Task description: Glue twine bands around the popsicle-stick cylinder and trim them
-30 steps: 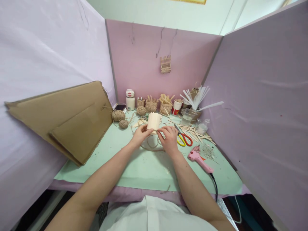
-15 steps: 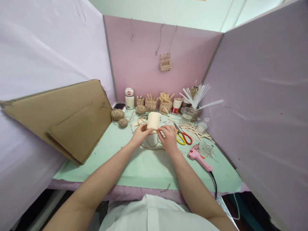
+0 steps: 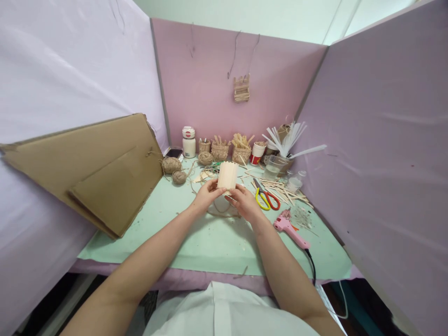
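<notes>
**Position.** The small pale stick cylinder [image 3: 227, 175], built of upright wooden craft sticks with a scalloped top edge, is held upright over the middle of the mint-green table mat [image 3: 210, 242]. It sits above a loose loop of brown twine [image 3: 224, 213] that lies on the mat.

**Grip.** The left hand [image 3: 206, 195] and the right hand [image 3: 245, 201] both grasp the stick cylinder at its lower end. The fingertips are pinched against the wall from opposite sides, and the upper part stands free.

**Handling.**
- Judged light, and rigid along the sticks but weak across them. The joints between sticks are likely brittle, so a hard squeeze could spring the wall.
- Bare wood should give good friction.
- Best hold: low on the wall at two opposed points with light pressure, or cupped under the base.
- Whether the base is closed cannot be told.

**Clearance.**
- Right: yellow-and-red-handled scissors [image 3: 266, 199] lie just beside the right hand, with a scatter of loose wooden sticks [image 3: 284, 190] beyond. A pink glue gun [image 3: 290, 232] lies nearer the person, its cord running off the front edge.
- Left: two balls of jute twine [image 3: 171, 165] and a leaning brown cardboard sheet [image 3: 101, 163] narrow the mat.
- Behind: a row of small woven baskets [image 3: 220, 151] stands near the pink back partition [image 3: 224, 84].
- The widest free surface lies toward the person, in front of the hands
</notes>
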Tool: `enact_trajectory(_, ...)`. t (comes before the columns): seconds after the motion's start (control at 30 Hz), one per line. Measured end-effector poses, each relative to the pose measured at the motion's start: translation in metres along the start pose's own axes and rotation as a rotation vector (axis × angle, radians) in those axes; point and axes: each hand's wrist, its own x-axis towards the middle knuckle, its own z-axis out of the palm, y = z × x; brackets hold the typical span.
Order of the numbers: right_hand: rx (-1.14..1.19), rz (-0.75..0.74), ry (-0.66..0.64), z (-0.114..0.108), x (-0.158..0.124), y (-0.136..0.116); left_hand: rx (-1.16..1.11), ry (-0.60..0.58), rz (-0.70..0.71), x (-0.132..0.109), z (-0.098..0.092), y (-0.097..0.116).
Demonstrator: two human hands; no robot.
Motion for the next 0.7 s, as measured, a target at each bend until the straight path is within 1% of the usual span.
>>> enact_trajectory(0.2, 0.004, -0.045, 0.007, 0.001, 0.001, 0.002, 0.05, 0.014, 0.041, -0.001, 0.002, 0.002)
enact_trajectory(0.27, -0.008, -0.058, 0.008, 0.001, 0.002, 0.003, 0.04, -0.013, 0.04, -0.001, 0.001, 0.002)
enact_trajectory(0.4, 0.031, -0.064, 0.007, -0.001, 0.001, -0.002, -0.108, -0.101, -0.039, 0.0, -0.003, 0.006)
enact_trajectory(0.53, 0.071, -0.047, -0.032, -0.003, 0.0, -0.008, -0.22, -0.095, -0.115, 0.001, -0.008, 0.01)
enact_trajectory(0.7, 0.1, -0.032, -0.058, -0.005, 0.0, -0.007, -0.254, -0.107, -0.155, 0.004, -0.014, 0.011)
